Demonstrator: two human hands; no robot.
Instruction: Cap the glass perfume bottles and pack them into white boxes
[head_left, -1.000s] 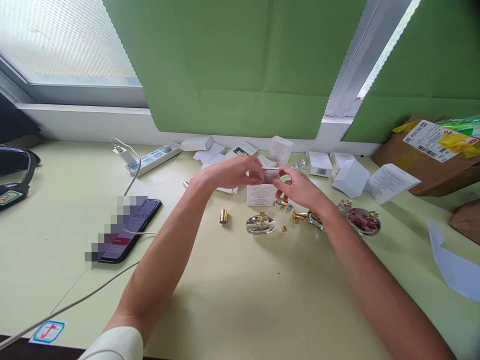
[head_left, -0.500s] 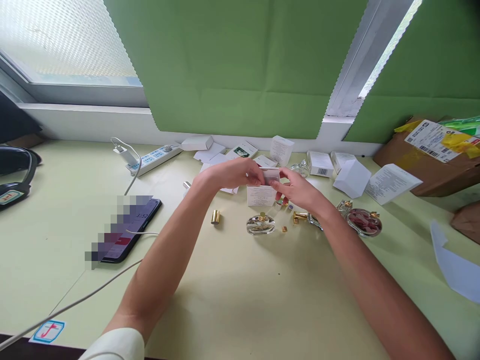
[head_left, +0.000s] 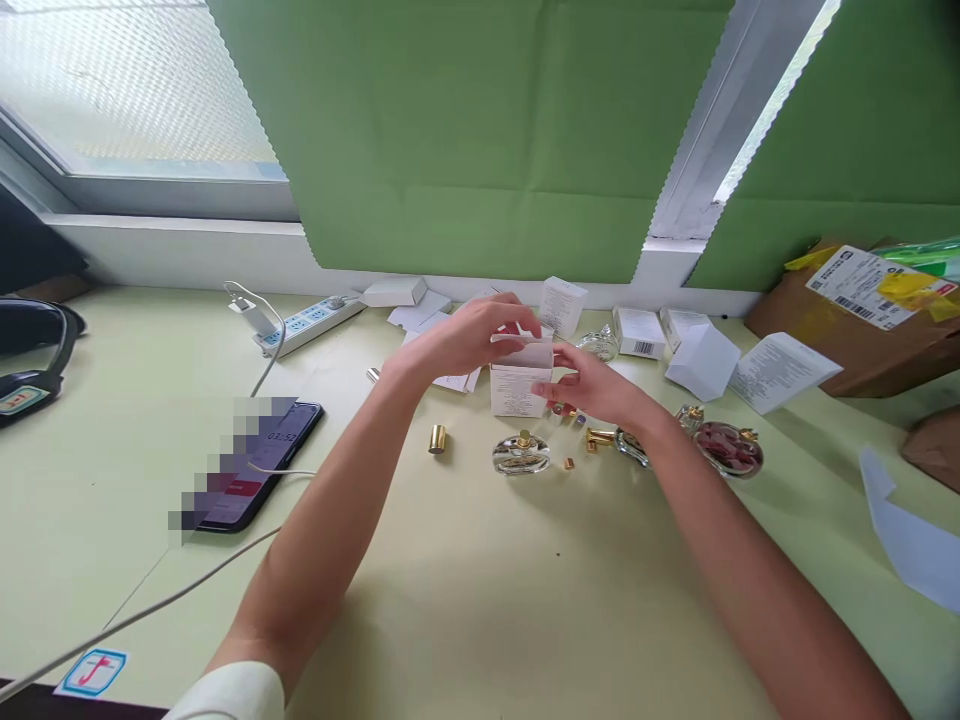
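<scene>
The left hand [head_left: 486, 334] is pinching the white box [head_left: 516, 394] by its flap [head_left: 532, 354], the right hand [head_left: 587, 384] by its side. It is standing on the tabletop [head_left: 487, 580], probably light and squashy, needing gentle holding by edges.

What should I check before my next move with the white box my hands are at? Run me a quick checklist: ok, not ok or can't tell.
1. Left hand at the white box: ok, fingers at its top edge.
2. Right hand on the box: ok, at its right side.
3. Inside of the box visible: not ok, the view does not show into it.
4. Glass bottle apart from both hands: ok, it stands in front of the box.
5. Loose pieces away from the bottle: not ok, a small gold piece lies close to its right.
6. Phone clear of the left forearm: ok, it lies to its left.
</scene>
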